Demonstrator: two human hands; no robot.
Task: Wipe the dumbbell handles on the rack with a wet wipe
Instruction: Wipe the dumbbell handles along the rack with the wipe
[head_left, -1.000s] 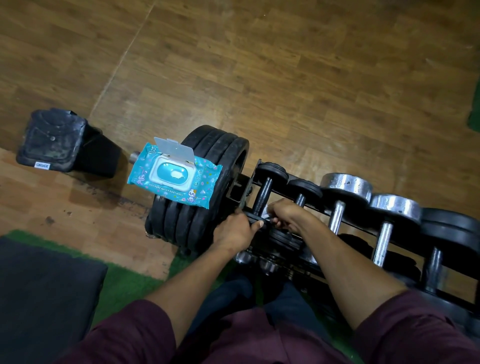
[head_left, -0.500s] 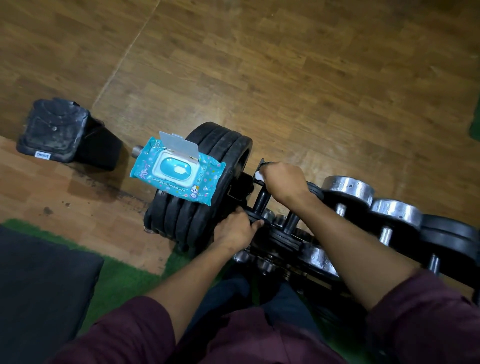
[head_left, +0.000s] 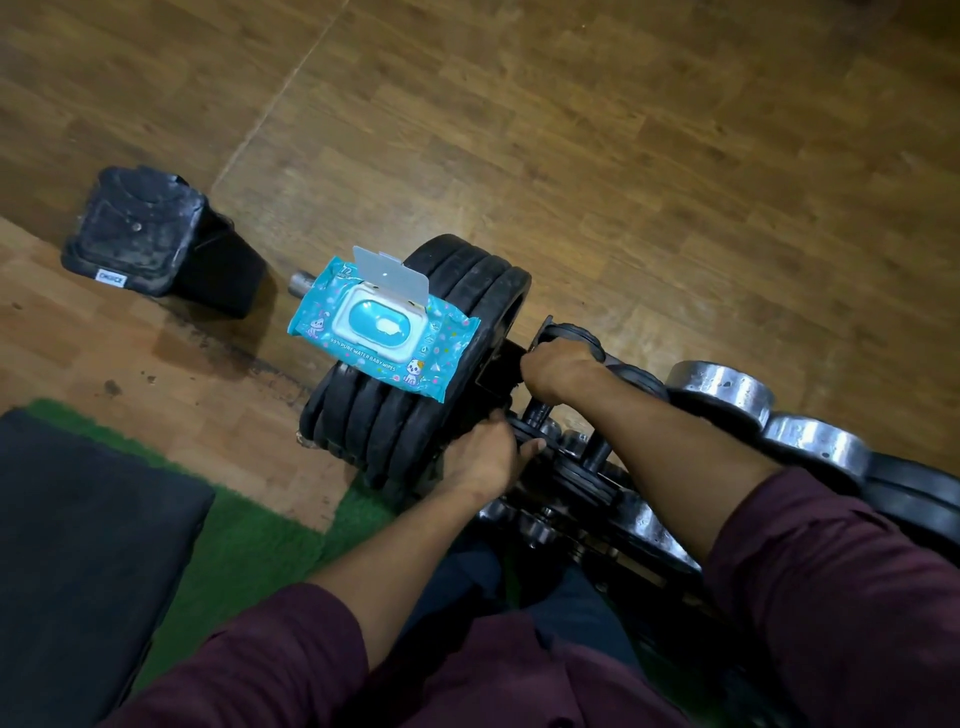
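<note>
Bin (head_left: 150, 234): black, lying on the wood floor at far left; a small white label reads something like "CHOICE", too small to be sure.
Wipes pack (head_left: 382, 332): teal, lid flipped up, resting on the stacked black plates (head_left: 415, 410); print reads "99% PURE WATER BABY WIPES" and "72".
Left hand (head_left: 483, 457): fingers curled onto the near black end of the first dumbbell (head_left: 535, 415), bracing it.
Right hand (head_left: 558, 369): closed over the top of that dumbbell's handle; the wipe is hidden, so I cannot tell whether it is in the fist.
Rack (head_left: 587, 499): runs off to the right, with chrome dumbbells (head_left: 719, 387) waiting.
Risk: the pack sits on a curved edge, so a knock from the left arm could tip it off.
Risk: a hard pull could roll the dumbbell against the bracing fingers.
</note>
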